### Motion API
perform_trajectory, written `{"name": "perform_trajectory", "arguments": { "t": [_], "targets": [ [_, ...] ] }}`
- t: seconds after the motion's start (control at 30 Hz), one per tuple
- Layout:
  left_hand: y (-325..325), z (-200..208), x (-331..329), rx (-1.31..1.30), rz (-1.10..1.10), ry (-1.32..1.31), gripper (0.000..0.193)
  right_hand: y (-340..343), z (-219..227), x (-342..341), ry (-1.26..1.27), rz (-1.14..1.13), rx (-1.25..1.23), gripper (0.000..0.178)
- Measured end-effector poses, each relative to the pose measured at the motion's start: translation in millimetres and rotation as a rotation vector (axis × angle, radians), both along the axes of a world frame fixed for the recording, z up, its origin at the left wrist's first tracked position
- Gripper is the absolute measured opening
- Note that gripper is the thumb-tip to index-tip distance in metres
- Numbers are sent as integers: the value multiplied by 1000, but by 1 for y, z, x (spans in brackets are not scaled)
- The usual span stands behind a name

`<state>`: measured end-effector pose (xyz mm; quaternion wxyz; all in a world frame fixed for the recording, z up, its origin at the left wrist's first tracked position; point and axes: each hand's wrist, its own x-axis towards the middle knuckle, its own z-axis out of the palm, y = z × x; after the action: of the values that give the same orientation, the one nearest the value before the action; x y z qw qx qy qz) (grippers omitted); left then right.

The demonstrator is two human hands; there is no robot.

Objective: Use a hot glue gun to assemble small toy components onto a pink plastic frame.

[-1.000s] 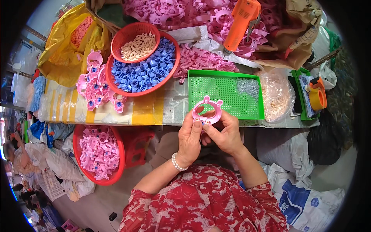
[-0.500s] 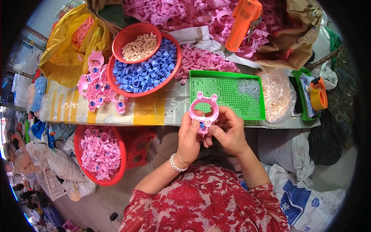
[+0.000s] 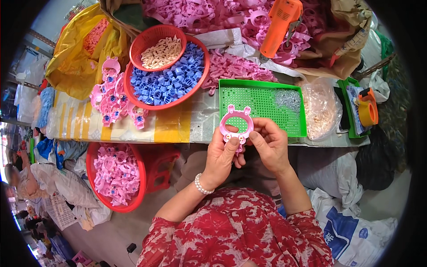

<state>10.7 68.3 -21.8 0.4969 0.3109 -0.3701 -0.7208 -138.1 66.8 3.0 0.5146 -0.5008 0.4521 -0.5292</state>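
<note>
Both my hands hold a pink plastic frame (image 3: pixel 247 126) with a round opening and two small ears, upright above the table's front edge. My left hand (image 3: pixel 219 159) grips its lower left side, the thumb pressed over the lower part. My right hand (image 3: pixel 272 149) is closed about the lower right side, fingers curled partly behind it and the thumb at its edge. Just beyond the frame lies a green perforated tray (image 3: pixel 262 83) with a heap of small silvery pieces (image 3: pixel 287 100). What sits under my left thumb is hidden.
Left on the table are a red basket of blue parts (image 3: pixel 167 84), a smaller basket of cream pieces (image 3: pixel 161 53) and several pink frames (image 3: pixel 113 100). An orange power tool (image 3: pixel 280 29) hangs above the pink heap. A red basket (image 3: pixel 141 178) stands lower left; a clear bag (image 3: pixel 321 111) lies right.
My left thumb has shifted onto the frame's lower part, covering the blue piece seen there before. My right hand has risen slightly, its thumb now pointing up.
</note>
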Motion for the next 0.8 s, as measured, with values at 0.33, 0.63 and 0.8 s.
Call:
{"name": "perform_trajectory", "arguments": {
  "t": [0.33,0.63,0.8],
  "targets": [
    [-5,4,1,18,-30,1,33,2,3,-1,41,-6,-76,21],
    [-2,-2,8,78,-66,-52,38,3,-10,-4,32,79,-57,35],
    [-2,-1,10,108,-90,2,35,-1,-9,-2,1,63,40,36]
  ]
}}
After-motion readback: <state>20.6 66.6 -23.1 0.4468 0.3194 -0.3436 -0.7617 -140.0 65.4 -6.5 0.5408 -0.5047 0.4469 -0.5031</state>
